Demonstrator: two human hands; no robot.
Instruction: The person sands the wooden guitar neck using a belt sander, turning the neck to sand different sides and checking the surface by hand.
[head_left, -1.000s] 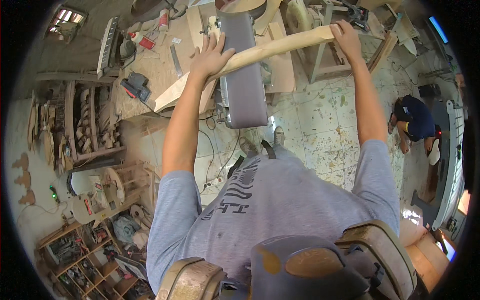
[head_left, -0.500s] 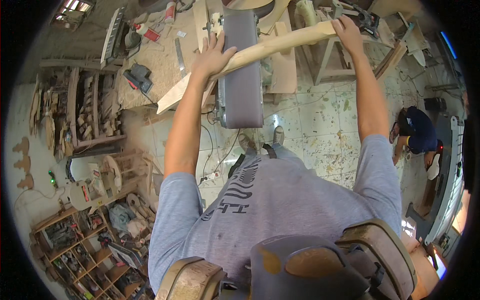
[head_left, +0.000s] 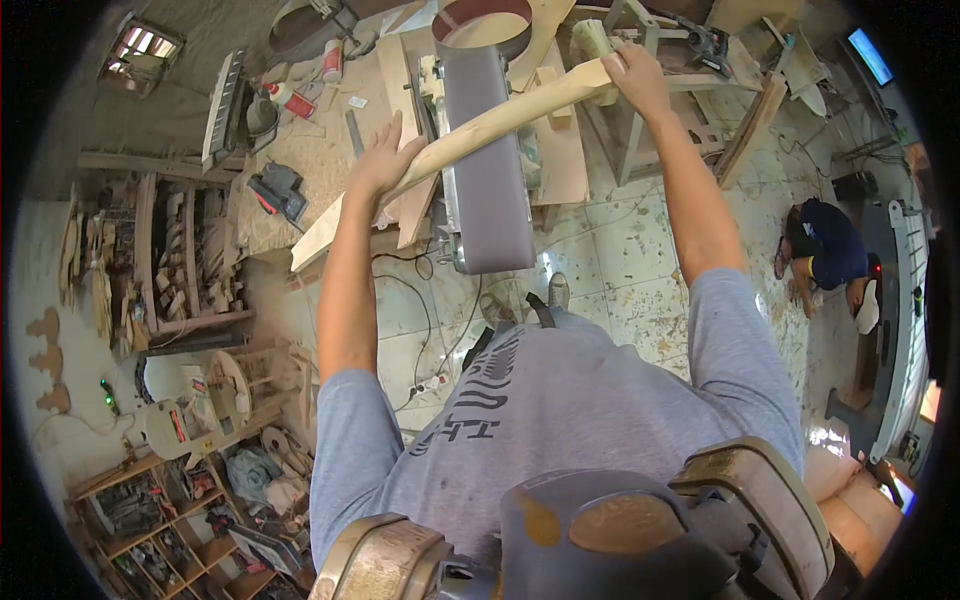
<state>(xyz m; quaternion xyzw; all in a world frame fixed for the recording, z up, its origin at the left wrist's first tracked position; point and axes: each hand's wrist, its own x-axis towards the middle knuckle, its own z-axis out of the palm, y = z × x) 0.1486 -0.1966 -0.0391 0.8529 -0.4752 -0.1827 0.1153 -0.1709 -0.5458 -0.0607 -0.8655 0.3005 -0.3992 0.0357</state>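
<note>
A long, pale, slightly curved wooden piece point(head_left: 500, 117) lies slantwise across the grey belt of a belt sander point(head_left: 490, 210). My right hand point(head_left: 640, 80) is closed round its far right end, beyond the belt. On its left stretch, beside the sander, rests my left hand point(head_left: 378, 162), fingers stretched out and thumb along the wood. The piece's wider left end point(head_left: 318, 238) sticks out past my left forearm. Its underside against the belt is hidden.
The workbench point(head_left: 320, 130) carries a dark power tool point(head_left: 278, 192), a red bottle point(head_left: 290, 100) and loose boards. A wooden frame point(head_left: 635, 130) stands at the right. Cables point(head_left: 425, 300) run over the floor. Another person point(head_left: 832, 245) crouches at the far right.
The wooden piece has slid left and somewhat nearer across the belt, both hands moving with it. The view has shifted slightly, showing more of the sander's far end.
</note>
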